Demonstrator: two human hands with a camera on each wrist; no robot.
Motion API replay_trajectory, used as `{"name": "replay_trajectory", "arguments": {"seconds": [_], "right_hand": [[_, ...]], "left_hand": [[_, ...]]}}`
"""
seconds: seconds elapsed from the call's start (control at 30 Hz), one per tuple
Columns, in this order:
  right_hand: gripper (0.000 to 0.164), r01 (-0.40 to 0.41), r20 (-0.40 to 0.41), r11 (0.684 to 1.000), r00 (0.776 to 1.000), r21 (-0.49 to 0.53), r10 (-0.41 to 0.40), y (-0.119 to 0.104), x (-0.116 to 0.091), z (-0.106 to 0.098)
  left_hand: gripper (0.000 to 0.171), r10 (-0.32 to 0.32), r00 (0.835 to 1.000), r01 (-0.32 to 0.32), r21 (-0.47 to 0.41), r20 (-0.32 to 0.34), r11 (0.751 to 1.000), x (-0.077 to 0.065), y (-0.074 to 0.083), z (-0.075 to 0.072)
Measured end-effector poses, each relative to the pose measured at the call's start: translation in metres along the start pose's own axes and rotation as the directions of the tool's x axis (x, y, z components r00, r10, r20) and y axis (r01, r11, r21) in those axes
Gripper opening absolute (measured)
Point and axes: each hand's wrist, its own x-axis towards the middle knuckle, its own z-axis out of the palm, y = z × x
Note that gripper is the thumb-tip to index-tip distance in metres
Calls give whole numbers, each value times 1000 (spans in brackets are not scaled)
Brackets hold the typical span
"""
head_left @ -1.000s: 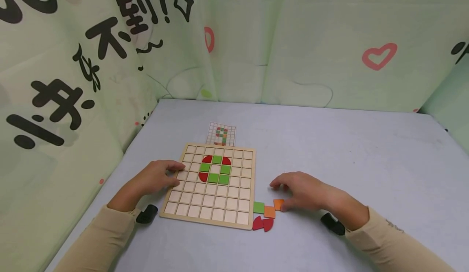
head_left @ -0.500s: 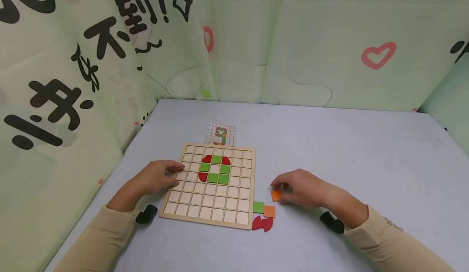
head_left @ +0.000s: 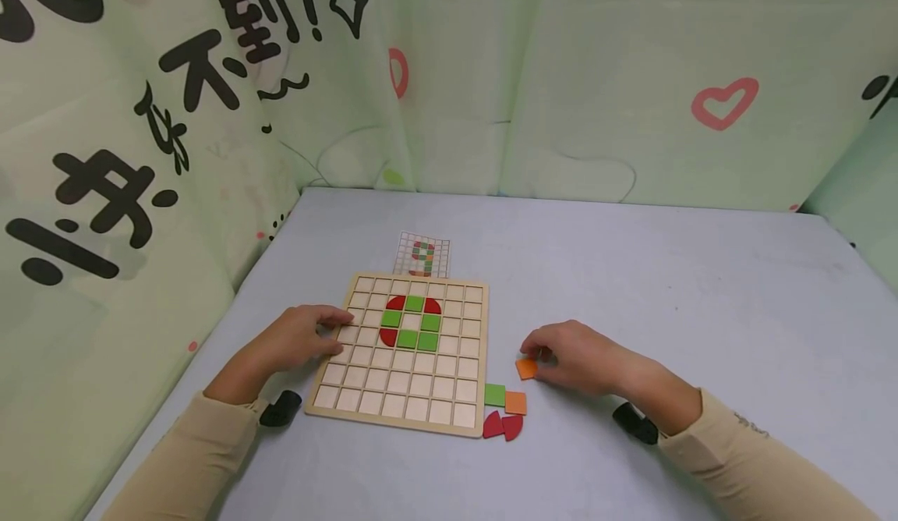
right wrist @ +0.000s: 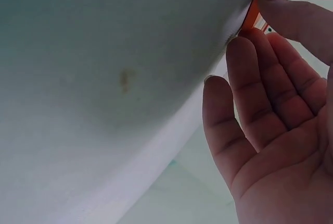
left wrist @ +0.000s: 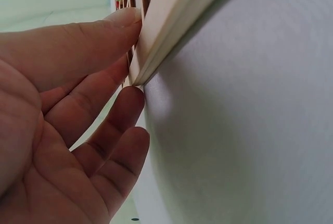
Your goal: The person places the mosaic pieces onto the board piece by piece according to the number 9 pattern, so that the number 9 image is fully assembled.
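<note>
A square wooden grid board (head_left: 400, 381) lies on the table, with red quarter-circle and green square tiles forming a ring in its upper cells. At its left edge rests my left hand (head_left: 298, 339), thumb and index finger spread apart and touching the frame; the left wrist view shows the thumb (left wrist: 117, 26) on the rim. To the board's right, my right hand (head_left: 582, 357) pinches a square orange tile (head_left: 526, 369) between thumb and fingers. This tile is tilted against the board's lines, and the right wrist view shows its edge (right wrist: 253, 14) close to the table.
Beside the board's lower right corner lie a green square tile (head_left: 495, 395), another orange tile (head_left: 515, 403) and two red quarter-circle tiles (head_left: 513, 427). A printed pattern card (head_left: 440, 256) lies behind the board, its lower part hidden. Curtains (head_left: 596, 76) enclose the table (head_left: 631, 271).
My right hand has taken hold of the orange tile and drawn it up and slightly left, away from the other loose tiles. The left hand and board have stayed put.
</note>
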Motion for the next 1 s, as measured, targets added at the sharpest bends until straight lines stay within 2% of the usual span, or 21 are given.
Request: {"name": "replay_trajectory", "arguments": {"seconds": [0.2, 0.5, 0.77, 1.0], "right_hand": [[20, -13, -8, 1000, 1000, -15, 13, 0, 2, 1], [18, 48, -90, 999, 995, 2, -48, -1, 5, -3], [20, -5, -68, 999, 998, 35, 7, -11, 15, -8], [19, 23, -74, 999, 997, 24, -21, -17, 26, -11]], "left_hand": [[48, 6, 1000, -6, -5, -1, 1000, 1, 0, 0], [47, 27, 1000, -27, 9, -9, 1000, 3, -6, 0], [47, 14, 1000, -14, 15, -7, 1000, 3, -5, 1], [47, 17, 1000, -17, 21, -9, 1000, 3, -5, 1]]}}
